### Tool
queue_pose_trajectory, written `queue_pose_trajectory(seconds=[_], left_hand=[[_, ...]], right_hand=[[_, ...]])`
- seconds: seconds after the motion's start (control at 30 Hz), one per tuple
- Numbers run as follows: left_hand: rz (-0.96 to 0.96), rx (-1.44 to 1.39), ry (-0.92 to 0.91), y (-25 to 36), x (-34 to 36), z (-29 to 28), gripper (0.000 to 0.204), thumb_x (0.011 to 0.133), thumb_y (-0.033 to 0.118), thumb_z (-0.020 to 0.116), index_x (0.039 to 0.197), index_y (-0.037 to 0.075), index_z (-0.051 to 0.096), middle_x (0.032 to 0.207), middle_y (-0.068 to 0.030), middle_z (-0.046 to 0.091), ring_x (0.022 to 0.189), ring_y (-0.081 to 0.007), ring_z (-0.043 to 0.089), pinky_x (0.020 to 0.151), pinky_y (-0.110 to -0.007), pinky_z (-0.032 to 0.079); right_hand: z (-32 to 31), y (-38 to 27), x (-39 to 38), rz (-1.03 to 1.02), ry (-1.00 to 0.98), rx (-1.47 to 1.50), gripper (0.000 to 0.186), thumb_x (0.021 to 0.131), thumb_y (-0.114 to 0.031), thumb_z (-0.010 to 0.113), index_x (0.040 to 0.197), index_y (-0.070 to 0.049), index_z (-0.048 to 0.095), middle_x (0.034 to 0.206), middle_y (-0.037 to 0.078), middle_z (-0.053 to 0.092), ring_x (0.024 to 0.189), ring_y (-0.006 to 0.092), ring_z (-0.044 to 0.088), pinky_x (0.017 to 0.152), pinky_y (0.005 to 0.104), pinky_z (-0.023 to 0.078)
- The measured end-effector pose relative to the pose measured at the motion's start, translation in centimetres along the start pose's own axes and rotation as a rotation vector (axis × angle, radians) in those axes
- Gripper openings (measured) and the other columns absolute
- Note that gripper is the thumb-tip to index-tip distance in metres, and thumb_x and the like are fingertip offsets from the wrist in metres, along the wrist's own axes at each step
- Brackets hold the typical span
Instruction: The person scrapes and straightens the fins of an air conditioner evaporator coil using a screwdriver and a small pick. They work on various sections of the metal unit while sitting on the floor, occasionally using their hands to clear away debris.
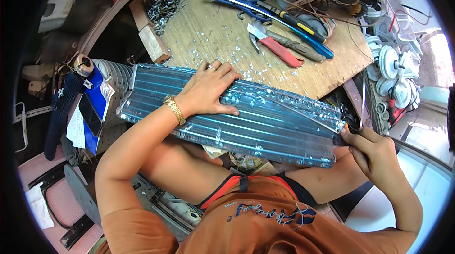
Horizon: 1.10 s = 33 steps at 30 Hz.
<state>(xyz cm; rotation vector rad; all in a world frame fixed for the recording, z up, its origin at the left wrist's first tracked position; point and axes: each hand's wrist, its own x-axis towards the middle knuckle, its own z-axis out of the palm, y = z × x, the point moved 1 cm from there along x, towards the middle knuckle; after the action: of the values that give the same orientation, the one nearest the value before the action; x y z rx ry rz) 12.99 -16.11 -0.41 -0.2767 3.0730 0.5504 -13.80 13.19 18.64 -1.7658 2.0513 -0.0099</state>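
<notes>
A long blue-grey finned metal coil (265,131), like a heat exchanger, lies tilted across my thighs against the bench edge. Its far side is ragged, with torn, shiny fins. My left hand (208,90), wearing a ring and a gold watch (175,109), holds it down, fingers bent over the far edge and thumb on the ribbed face. At the coil's right end, my right hand (372,147) is closed round the handle of a long thin-shafted tool, seemingly a screwdriver (310,118). The shaft lies along the torn fins; its tip is hard to make out.
Metal flakes litter the wooden bench (194,40). On it lie a red-handled folding saw (282,51), a hacksaw (303,38), a yellow-black cutter (298,25) and a pile of screws (163,10). A phone (90,114) rests at left; white plastic pulleys (388,62) crowd the right.
</notes>
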Motion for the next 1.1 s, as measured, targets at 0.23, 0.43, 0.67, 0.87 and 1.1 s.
queue_pose_trajectory(seconds=[0.23, 0.43, 0.67, 0.87, 1.1], left_hand=[[0.04, -0.008, 0.016, -0.2, 0.3, 0.4, 0.09, 0.073, 0.075, 0.076, 0.134, 0.012, 0.058, 0.12, -0.01, 0.058, 0.115, -0.033, 0.054, 0.097, -0.048, 0.04], [0.05, 0.018, 0.041, -0.6, 0.2, 0.8, 0.091, 0.073, 0.076, 0.076, 0.134, 0.01, 0.059, 0.125, -0.0113, 0.058, 0.122, -0.0334, 0.053, 0.102, -0.05, 0.04], [0.08, 0.002, 0.159, 1.1, 0.6, 0.4, 0.094, 0.07, 0.072, 0.08, 0.137, 0.01, 0.059, 0.127, -0.0114, 0.057, 0.122, -0.0333, 0.051, 0.1, -0.05, 0.04], [-0.069, 0.055, 0.472, -2.4, -3.0, -4.7, 0.087, 0.077, 0.059, 0.083, 0.143, 0.009, 0.057, 0.136, -0.0176, 0.058, 0.13, -0.0395, 0.052, 0.109, -0.056, 0.04], [-0.859, 0.017, 0.518, -14.0, -15.8, -3.6, 0.091, 0.085, 0.049, 0.084, 0.154, 0.007, 0.043, 0.135, -0.0267, 0.058, 0.13, -0.0435, 0.055, 0.109, -0.05, 0.048]], right_hand=[[5.6, 1.2, -1.9, -0.015, 0.035, 0.072, 0.041, 0.083, -0.001, 0.075, 0.122, -0.014, 0.076, 0.081, 0.007, 0.064, 0.074, 0.0283, 0.065, 0.066, 0.0434, 0.053], [3.5, 0.7, -0.9, 0.117, 0.019, 0.381, 0.041, 0.083, -0.002, 0.076, 0.124, -0.001, 0.072, 0.1, 0.02, 0.073, 0.089, 0.0373, 0.071, 0.08, 0.0424, 0.055], [-1.8, -1.3, -1.3, 0.103, -0.033, 0.363, 0.05, 0.077, 0.002, 0.072, 0.127, 0.001, 0.068, 0.106, 0.024, 0.074, 0.087, 0.0379, 0.072, 0.078, 0.0402, 0.055], [-2.1, -0.9, -2.1, 0.135, -0.031, 0.232, 0.054, 0.076, 0.003, 0.07, 0.13, -0.002, 0.068, 0.107, 0.022, 0.075, 0.085, 0.0361, 0.072, 0.077, 0.0386, 0.054], [-1.9, -2.8, -3.0, 0.031, 0.024, 0.154, 0.051, 0.077, 0.001, 0.069, 0.128, -0.002, 0.071, 0.111, 0.022, 0.075, 0.097, 0.0381, 0.073, 0.089, 0.041, 0.055]])
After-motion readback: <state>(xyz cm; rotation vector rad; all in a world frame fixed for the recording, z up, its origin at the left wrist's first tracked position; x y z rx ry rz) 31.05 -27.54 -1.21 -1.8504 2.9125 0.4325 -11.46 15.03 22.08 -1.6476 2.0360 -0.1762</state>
